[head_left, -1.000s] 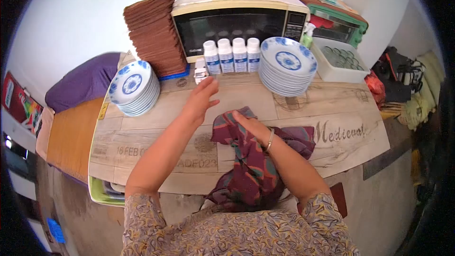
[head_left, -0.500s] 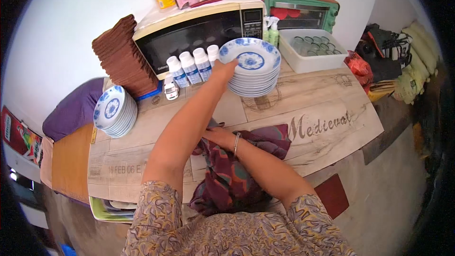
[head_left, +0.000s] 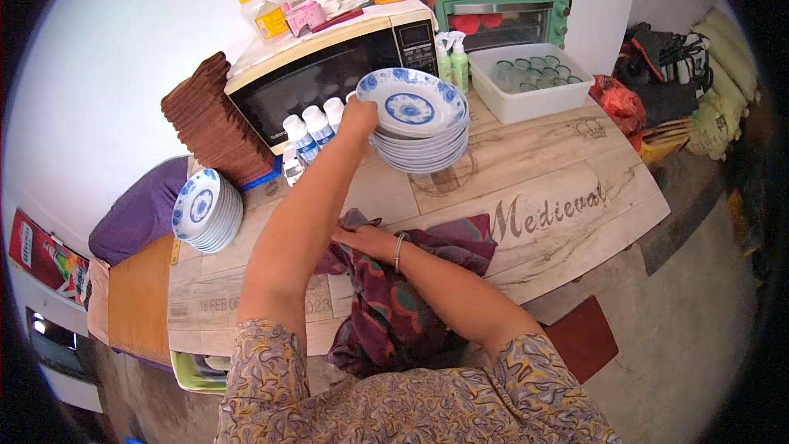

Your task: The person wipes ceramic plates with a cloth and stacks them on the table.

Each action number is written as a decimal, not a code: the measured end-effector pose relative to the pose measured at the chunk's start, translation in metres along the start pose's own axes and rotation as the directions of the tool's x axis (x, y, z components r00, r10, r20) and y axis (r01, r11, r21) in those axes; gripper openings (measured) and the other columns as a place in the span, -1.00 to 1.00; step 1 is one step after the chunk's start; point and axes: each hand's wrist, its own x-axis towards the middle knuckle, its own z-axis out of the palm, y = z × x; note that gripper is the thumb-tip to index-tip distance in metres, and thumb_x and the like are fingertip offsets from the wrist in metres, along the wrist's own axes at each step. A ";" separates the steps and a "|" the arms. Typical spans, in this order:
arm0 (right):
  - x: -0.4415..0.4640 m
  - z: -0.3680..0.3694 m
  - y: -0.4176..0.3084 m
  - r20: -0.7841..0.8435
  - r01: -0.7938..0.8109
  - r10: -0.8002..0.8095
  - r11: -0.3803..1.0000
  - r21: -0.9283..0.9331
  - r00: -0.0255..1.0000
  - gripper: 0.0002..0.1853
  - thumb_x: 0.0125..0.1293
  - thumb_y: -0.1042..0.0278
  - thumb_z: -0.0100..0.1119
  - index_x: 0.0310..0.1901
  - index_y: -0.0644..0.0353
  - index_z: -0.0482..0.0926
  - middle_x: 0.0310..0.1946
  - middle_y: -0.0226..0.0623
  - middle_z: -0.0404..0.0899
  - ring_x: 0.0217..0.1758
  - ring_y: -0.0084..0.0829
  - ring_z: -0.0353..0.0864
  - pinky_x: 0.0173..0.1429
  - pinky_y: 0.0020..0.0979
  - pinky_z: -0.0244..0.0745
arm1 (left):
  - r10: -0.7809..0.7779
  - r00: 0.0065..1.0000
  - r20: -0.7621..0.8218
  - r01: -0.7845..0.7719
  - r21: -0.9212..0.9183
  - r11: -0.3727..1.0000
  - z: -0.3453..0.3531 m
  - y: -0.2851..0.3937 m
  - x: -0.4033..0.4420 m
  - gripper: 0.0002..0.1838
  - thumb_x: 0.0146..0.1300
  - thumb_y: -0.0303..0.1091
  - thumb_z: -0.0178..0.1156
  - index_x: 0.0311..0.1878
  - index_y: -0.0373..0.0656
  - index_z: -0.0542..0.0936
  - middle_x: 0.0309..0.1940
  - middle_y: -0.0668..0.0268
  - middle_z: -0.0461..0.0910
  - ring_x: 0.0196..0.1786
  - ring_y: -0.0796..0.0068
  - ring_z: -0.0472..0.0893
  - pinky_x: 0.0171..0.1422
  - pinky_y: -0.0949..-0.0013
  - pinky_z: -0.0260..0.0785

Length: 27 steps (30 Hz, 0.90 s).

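Reaching across the table, my left hand [head_left: 360, 119] pinches the left rim of the top blue-and-white plate [head_left: 410, 107]. That plate sits slightly raised and tilted over the right stack of plates [head_left: 423, 156]. Nearer to me, my right hand [head_left: 363, 240] is wrapped in a maroon patterned cloth [head_left: 390, 304], its fingertips partly hidden in the folds. A second stack of the same plates [head_left: 200, 207] stands at the table's left edge. White bottles with blue labels [head_left: 317, 125] are lined up behind my left forearm, partly hidden by it.
A microwave [head_left: 320, 74] stands at the back, with folded brown cloths [head_left: 215, 119] to its left. Right of it are green spray bottles [head_left: 459, 66], a green oven [head_left: 509, 20] and a white tub of glasses [head_left: 530, 103]. All are on or behind the wooden-patterned table [head_left: 575, 189].
My left hand has reached right to the right stack and taken hold of the top plate, whose left edge has risen. My right hand stays in the cloth. The view has turned.
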 end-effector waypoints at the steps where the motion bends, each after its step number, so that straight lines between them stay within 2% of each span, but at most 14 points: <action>1: 0.003 0.000 0.004 -0.013 -0.005 0.005 1.000 -0.011 1.000 -0.13 0.07 -0.53 -0.31 0.10 0.14 0.40 -0.14 -0.03 0.52 -0.04 -0.12 0.47 0.11 -0.30 0.27 | 0.076 0.997 -0.019 -0.077 -0.040 0.996 -0.003 -0.001 0.003 -0.52 0.09 -0.46 -0.17 0.15 -0.24 0.30 -0.02 0.12 0.46 -0.04 0.24 0.49 -0.05 0.29 0.36; 4: 0.011 0.002 0.016 -0.042 -0.054 0.052 0.998 -0.038 0.998 -0.10 0.06 -0.54 -0.34 0.11 0.16 0.39 -0.04 0.01 0.47 0.11 -0.09 0.40 0.21 -0.35 0.20 | -0.065 0.996 -0.062 0.058 -0.112 0.992 -0.009 0.043 -0.036 -0.59 0.21 -0.39 -0.17 0.15 -0.15 0.31 -0.07 0.18 0.48 -0.11 0.30 0.53 -0.15 0.26 0.41; 7: 0.011 -0.005 0.019 -0.066 -0.090 0.088 0.996 -0.029 0.994 -0.10 0.06 -0.54 -0.35 0.09 0.17 0.41 0.04 0.02 0.42 0.19 -0.10 0.33 0.25 -0.37 0.15 | -0.017 0.999 -0.044 0.007 -0.220 0.975 -0.038 0.043 -0.043 -0.62 0.31 -0.23 -0.14 0.20 0.05 0.26 -0.05 0.28 0.47 -0.07 0.37 0.48 -0.03 0.04 0.33; 9: 0.020 -0.007 0.032 -0.098 -0.013 0.015 0.999 0.030 0.995 -0.11 0.06 -0.54 -0.35 0.05 0.18 0.44 0.04 0.02 0.42 0.19 -0.11 0.34 0.25 -0.36 0.15 | 0.151 0.986 -0.076 -0.166 -0.281 0.945 -0.070 0.027 -0.049 -0.60 0.31 -0.22 -0.12 0.19 -0.10 0.28 -0.02 0.25 0.45 -0.04 0.39 0.47 0.04 0.22 0.32; 10: 0.021 -0.012 0.029 -0.062 -0.089 0.097 0.988 0.129 0.993 -0.15 0.09 -0.50 -0.29 0.01 0.20 0.47 0.01 0.03 0.44 0.17 -0.15 0.36 0.24 -0.35 0.17 | 0.254 0.962 -0.102 -0.273 -0.296 0.915 -0.086 0.016 -0.059 -0.59 0.31 -0.22 -0.11 0.18 -0.16 0.29 -0.01 0.25 0.45 -0.03 0.40 0.46 0.06 0.30 0.32; 11: 0.017 -0.014 0.026 -0.217 -0.004 0.015 0.999 0.050 0.976 -0.20 0.10 -0.45 -0.25 -0.01 0.22 0.48 -0.04 0.00 0.48 0.08 -0.18 0.41 0.17 -0.35 0.23 | 0.232 0.960 -0.157 -0.272 -0.335 0.902 -0.098 0.024 -0.088 -0.57 0.30 -0.21 -0.08 0.16 -0.25 0.31 0.00 0.23 0.45 -0.02 0.41 0.46 0.10 0.40 0.28; 12: 0.012 -0.016 0.022 -0.355 0.068 -0.078 0.997 -0.042 0.931 -0.24 0.12 -0.40 -0.20 -0.04 0.23 0.50 -0.09 -0.02 0.51 0.00 -0.20 0.47 0.10 -0.35 0.29 | 0.267 0.942 -0.202 -0.326 -0.381 0.865 -0.117 0.005 -0.094 -0.56 0.30 -0.20 -0.07 0.16 -0.25 0.31 -0.01 0.22 0.45 0.00 0.40 0.44 0.12 0.36 0.26; 14: 0.007 -0.026 0.011 -0.487 0.056 -0.042 0.998 0.014 0.872 -0.35 0.16 -0.27 -0.11 -0.09 0.26 0.52 -0.21 -0.10 0.56 -0.23 -0.29 0.54 -0.09 -0.37 0.39 | 0.269 0.901 -0.341 -0.397 -0.396 0.828 -0.143 -0.015 -0.131 -0.59 0.32 -0.27 -0.10 0.17 -0.28 0.31 0.04 0.21 0.41 0.06 0.47 0.39 0.19 0.42 0.16; 15: 0.006 -0.034 0.003 -0.476 -0.022 0.101 0.985 0.170 0.874 -0.41 0.17 -0.19 -0.05 -0.11 0.27 0.52 -0.28 -0.16 0.58 -0.37 -0.35 0.55 -0.22 -0.39 0.42 | 0.286 0.872 -0.397 -0.431 -0.347 0.833 -0.151 -0.026 -0.147 -0.58 0.32 -0.26 -0.10 0.17 -0.29 0.31 0.05 0.19 0.40 0.08 0.46 0.37 0.21 0.41 0.15; 17: 0.000 -0.042 -0.008 -0.618 0.098 0.139 0.937 0.335 0.773 -0.45 0.16 -0.13 0.01 -0.15 0.30 0.52 -0.36 -0.24 0.58 -0.55 -0.42 0.51 -0.38 -0.41 0.41 | 0.320 0.801 -0.506 -0.489 -0.244 0.837 -0.161 -0.050 -0.172 -0.56 0.32 -0.23 -0.10 0.18 -0.31 0.30 0.08 0.16 0.39 0.12 0.42 0.35 0.24 0.39 0.11; 20: -0.006 -0.042 -0.021 -0.763 0.194 0.134 0.926 0.324 0.632 -0.42 0.16 -0.15 0.02 -0.09 0.30 0.51 -0.23 -0.23 0.54 -0.27 -0.43 0.51 -0.18 -0.46 0.37 | 0.409 0.779 -0.475 -0.441 0.047 0.896 -0.159 -0.077 -0.198 -0.52 0.32 -0.18 -0.10 0.19 -0.32 0.28 0.10 0.11 0.37 0.16 0.35 0.33 0.26 0.36 0.08; 21: -0.002 -0.042 -0.019 -0.813 0.248 0.077 0.932 0.265 0.578 -0.40 0.17 -0.16 0.01 -0.05 0.29 0.50 -0.17 -0.22 0.52 -0.15 -0.44 0.49 -0.09 -0.48 0.35 | 0.408 0.784 -0.469 -0.435 0.055 0.899 -0.153 -0.086 -0.201 -0.51 0.32 -0.16 -0.11 0.19 -0.32 0.27 0.09 0.09 0.37 0.17 0.33 0.31 0.27 0.35 0.07; 24: -0.007 -0.032 -0.031 -0.803 0.192 0.071 0.955 0.226 0.591 -0.38 0.19 -0.16 -0.01 0.04 0.27 0.46 -0.03 -0.17 0.46 0.05 -0.41 0.38 0.09 -0.48 0.24 | 0.330 0.866 -0.376 -0.346 0.025 0.938 -0.128 -0.097 -0.215 -0.50 0.32 -0.16 -0.11 0.20 -0.31 0.26 0.09 0.06 0.36 0.19 0.31 0.31 0.27 0.34 0.07; 27: -0.006 -0.025 -0.032 -0.789 0.135 0.079 0.970 0.201 0.610 -0.41 0.21 -0.11 0.01 0.08 0.25 0.44 -0.02 -0.14 0.46 0.06 -0.34 0.39 0.15 -0.46 0.20 | 0.350 0.886 -0.305 -0.388 -0.074 0.919 -0.102 -0.097 -0.225 -0.49 0.31 -0.19 -0.08 0.22 -0.30 0.20 0.08 0.06 0.37 0.16 0.31 0.34 0.25 0.34 0.11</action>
